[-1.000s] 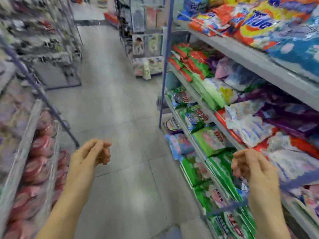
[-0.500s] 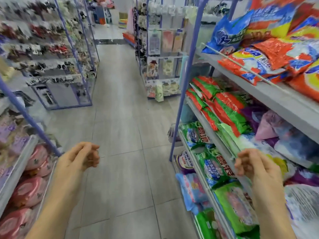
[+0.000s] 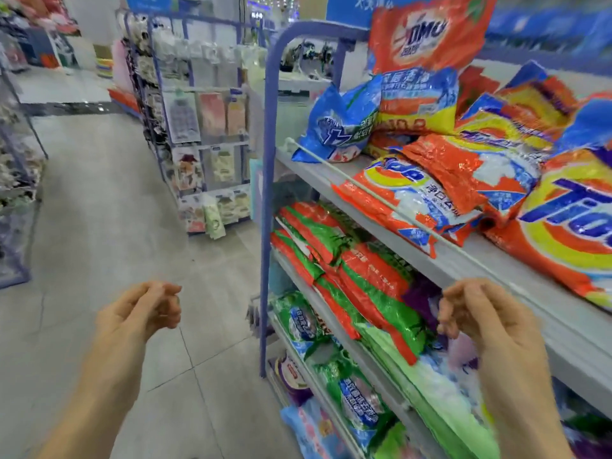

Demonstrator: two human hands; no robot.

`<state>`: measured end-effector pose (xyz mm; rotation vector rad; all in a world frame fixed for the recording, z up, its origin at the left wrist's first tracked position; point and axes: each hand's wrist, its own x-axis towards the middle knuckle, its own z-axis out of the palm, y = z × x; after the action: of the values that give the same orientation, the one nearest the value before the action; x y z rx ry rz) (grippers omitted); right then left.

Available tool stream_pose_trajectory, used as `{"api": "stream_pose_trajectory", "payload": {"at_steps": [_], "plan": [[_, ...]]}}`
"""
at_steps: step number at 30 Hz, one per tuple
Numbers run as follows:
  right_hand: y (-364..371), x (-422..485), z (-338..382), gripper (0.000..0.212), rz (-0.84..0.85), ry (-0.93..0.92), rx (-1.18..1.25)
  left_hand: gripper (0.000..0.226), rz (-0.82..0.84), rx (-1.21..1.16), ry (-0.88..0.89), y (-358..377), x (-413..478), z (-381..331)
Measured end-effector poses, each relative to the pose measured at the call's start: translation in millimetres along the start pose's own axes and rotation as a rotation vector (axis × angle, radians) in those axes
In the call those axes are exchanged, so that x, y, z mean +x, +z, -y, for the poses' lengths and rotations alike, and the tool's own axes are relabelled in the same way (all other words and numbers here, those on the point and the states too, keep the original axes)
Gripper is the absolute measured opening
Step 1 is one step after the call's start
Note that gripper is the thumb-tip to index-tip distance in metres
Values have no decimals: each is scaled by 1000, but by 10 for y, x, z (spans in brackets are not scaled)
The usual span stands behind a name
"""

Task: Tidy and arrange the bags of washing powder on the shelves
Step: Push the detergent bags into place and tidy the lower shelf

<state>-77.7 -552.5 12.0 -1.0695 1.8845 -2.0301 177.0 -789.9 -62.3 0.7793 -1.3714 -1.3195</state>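
Lifted since a second ago, the view now shows washing powder bags (image 3: 414,190) slumped across the top shelf (image 3: 546,326), left hand (image 3: 142,313) and right hand (image 3: 477,319) hovering below it, loosely curled and empty; best stand each bag squarely behind its rail (image 3: 318,159).

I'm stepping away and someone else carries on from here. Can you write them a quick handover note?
Hands: both open and empty; left hand over the floor, right hand by the front edge of the top shelf.
Top shelf: orange bags lie in a jumbled heap, and a blue bag slumps at the end.
Shelf below: red-green bags overlap at a slant.
Done: nothing evident.
Left: straighten and line up the bags.
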Motion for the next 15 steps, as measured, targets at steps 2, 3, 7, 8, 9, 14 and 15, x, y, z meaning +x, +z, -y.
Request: {"api": "stream_pose_trajectory", "payload": {"at_steps": [2, 3, 7, 8, 9, 14, 15], "plan": [[118, 197, 67, 28, -22, -84, -17, 37, 76, -13, 11, 192, 402, 84], [199, 315, 100, 25, -30, -134, -56, 36, 121, -14, 22, 288, 609, 117], [598, 936, 227, 23, -82, -254, -215, 32, 295, -68, 54, 603, 1447, 208], [713, 1131, 260, 23, -93, -265, -255, 33, 335, -78, 58, 654, 1669, 207], [829, 1329, 282, 22, -91, -264, -299, 33, 369, -83, 63, 690, 1879, 210], [1445, 2291, 373, 9, -33, -299, -619, 37, 502, -131, 70, 831, 2721, 232], [1553, 2456, 394, 26, -18, -342, -741, 38, 522, -140, 66, 858, 2832, 234]]}}
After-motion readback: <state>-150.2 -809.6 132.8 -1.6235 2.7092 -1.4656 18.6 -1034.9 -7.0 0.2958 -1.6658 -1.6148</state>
